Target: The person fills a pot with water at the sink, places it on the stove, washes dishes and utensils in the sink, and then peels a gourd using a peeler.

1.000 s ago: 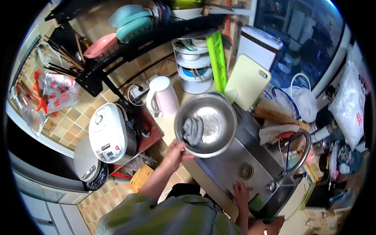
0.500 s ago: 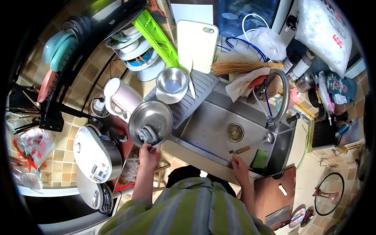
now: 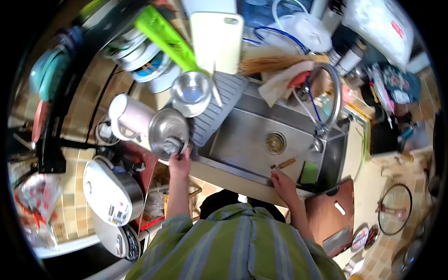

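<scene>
My left hand (image 3: 179,164) grips the near rim of a stainless steel bowl (image 3: 162,125), which is tilted beside the sink's left edge. In the bowl lies a grey, wet-looking lump (image 3: 172,144); blur hides what it is. My right hand (image 3: 283,185) is over the front rim of the sink (image 3: 242,140), fingers curled in, with nothing visible in them. Just beyond it, a small wooden-handled tool (image 3: 283,164) rests in the sink. A green sponge (image 3: 309,172) is to its right.
A ridged grey drainboard (image 3: 219,112) holds a smaller metal bowl (image 3: 191,89). A pale pitcher (image 3: 128,116) stands left of it. The faucet (image 3: 337,93) arches over the sink's right side. A cutting board (image 3: 329,214) lies at right, a rice cooker (image 3: 109,189) at left.
The whole view has shifted, so most things appear further left and higher. The steel bowl in my left hand is tilted more. My right hand stays by the sink's front rim.
</scene>
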`<state>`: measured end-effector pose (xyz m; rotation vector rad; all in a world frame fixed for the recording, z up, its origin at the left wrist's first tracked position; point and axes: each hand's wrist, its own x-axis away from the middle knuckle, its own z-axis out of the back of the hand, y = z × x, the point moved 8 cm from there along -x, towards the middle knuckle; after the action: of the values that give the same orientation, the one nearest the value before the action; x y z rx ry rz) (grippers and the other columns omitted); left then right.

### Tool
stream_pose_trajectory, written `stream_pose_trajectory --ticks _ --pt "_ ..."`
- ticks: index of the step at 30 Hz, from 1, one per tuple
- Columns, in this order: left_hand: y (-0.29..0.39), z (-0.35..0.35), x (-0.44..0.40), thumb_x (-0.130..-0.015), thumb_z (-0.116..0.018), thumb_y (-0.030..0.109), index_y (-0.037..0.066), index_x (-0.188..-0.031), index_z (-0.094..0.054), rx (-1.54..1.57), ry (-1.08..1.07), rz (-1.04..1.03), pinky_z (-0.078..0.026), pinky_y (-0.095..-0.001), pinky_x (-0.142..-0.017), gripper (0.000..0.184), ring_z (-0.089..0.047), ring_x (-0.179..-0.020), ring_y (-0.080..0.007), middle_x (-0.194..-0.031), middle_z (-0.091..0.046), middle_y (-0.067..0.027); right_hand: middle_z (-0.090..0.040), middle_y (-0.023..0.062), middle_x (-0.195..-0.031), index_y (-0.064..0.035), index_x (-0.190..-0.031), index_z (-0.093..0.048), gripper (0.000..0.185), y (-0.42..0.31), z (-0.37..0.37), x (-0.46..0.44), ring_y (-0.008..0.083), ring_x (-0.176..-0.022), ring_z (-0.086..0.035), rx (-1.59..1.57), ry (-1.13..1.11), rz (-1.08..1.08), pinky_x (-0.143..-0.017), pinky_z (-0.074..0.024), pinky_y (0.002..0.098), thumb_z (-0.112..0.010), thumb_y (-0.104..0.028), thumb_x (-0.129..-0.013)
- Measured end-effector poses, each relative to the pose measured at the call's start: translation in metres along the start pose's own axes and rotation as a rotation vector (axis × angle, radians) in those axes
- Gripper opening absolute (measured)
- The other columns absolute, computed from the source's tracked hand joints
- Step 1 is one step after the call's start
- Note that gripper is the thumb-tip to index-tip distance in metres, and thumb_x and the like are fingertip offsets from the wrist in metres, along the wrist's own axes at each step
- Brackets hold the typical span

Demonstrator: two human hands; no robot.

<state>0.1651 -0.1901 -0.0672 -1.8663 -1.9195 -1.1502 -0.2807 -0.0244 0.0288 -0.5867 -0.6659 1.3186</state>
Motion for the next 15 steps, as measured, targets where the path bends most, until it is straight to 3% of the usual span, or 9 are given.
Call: stream_pose_trajectory --ticks 1,3,5,7,9,13,15 --pt "-0.005 0.002 -0.011 -0.094 -0.055 0.008 -0.007 -0.120 -0.053 0.020 -0.057 0.080 -0.058 -0.0432 -0.099 0.030 -0.061 -0.113 -0.0358 -0.121 -0.060 -0.0185 -0.069 0.0177 -0.100 -0.0045 -0.108 -0.066 0.021 0.001 0.004 -0.001 0.0378 -0.094 -0.066 0.027 -0.001 -0.025 -0.082 -0.0524 0.0452 -0.062 -0.019 -0.093" --pt "-0.002 -0.003 -0.002 -0.093 -0.060 0.015 -0.007 -0.126 -0.052 -0.018 -0.119 0.044 -0.056 -0.0426 -0.101 0.040 -0.061 -0.114 -0.0361 -0.126 -0.059 -0.0205 -0.069 0.0176 -0.101 -0.0051 -0.111 -0.066 0.024 -0.003 0.013 -0.007 0.0383 -0.095 -0.065 0.010 0.021 -0.013 -0.083 -0.0524 0.0462 -0.061 -0.020 -0.093" --pt "-0.006 -0.006 0.012 -0.091 -0.065 0.017 -0.007 -0.120 -0.054 0.079 -0.054 0.184 -0.057 -0.0445 -0.100 0.039 -0.061 -0.114 -0.0373 -0.122 -0.060 -0.0204 -0.070 0.0163 -0.105 -0.0074 -0.118 -0.065 0.028 -0.009 0.025 -0.016 0.0341 -0.100 -0.067 -0.018 -0.006 -0.032 -0.085 -0.0533 0.0425 -0.061 -0.022 -0.094" --pt "0.006 0.017 -0.001 -0.089 -0.066 0.016 -0.005 -0.114 -0.053 -0.021 0.000 0.144 -0.057 -0.0457 -0.098 0.035 -0.061 -0.113 -0.0374 -0.119 -0.059 -0.0206 -0.070 0.0170 -0.115 -0.0070 -0.124 -0.064 0.035 -0.023 0.038 -0.022 0.0306 -0.107 -0.067 -0.346 -0.097 -0.132 -0.089 -0.0532 0.0393 -0.062 -0.026 -0.095" --pt "0.014 0.024 0.010 -0.088 -0.068 0.015 -0.003 -0.108 -0.053 -0.093 0.079 0.114 -0.058 -0.0461 -0.097 0.030 -0.061 -0.112 -0.0371 -0.116 -0.059 -0.0206 -0.064 0.0199 -0.127 -0.0048 -0.126 -0.063 0.036 -0.052 0.050 -0.032 0.0293 -0.116 -0.064 -0.940 -0.171 -0.018 -0.096 -0.0505 0.0373 -0.062 -0.026 -0.097" --pt "-0.003 0.022 0.049 -0.089 -0.068 0.021 -0.001 -0.111 -0.054 -0.158 0.190 0.182 -0.059 -0.0416 -0.093 0.034 -0.062 -0.107 -0.0333 -0.109 -0.059 -0.0147 -0.058 0.0207 -0.136 -0.0044 -0.127 -0.062 0.034 -0.049 0.050 -0.041 0.0303 -0.124 -0.058 0.003 0.111 0.064 -0.104 -0.0456 0.0394 -0.061 -0.015 -0.095" --pt "-0.009 0.032 0.050 -0.090 -0.066 0.021 0.001 -0.117 -0.053 -0.419 0.062 0.193 -0.058 -0.0376 -0.086 0.035 -0.063 -0.101 -0.0285 -0.107 -0.059 -0.0115 -0.054 0.0211 -0.140 -0.0042 -0.127 -0.061 0.034 -0.042 0.049 -0.037 0.0309 -0.128 -0.055 0.488 0.231 0.061 -0.107 -0.0432 0.0404 -0.061 -0.010 -0.094"
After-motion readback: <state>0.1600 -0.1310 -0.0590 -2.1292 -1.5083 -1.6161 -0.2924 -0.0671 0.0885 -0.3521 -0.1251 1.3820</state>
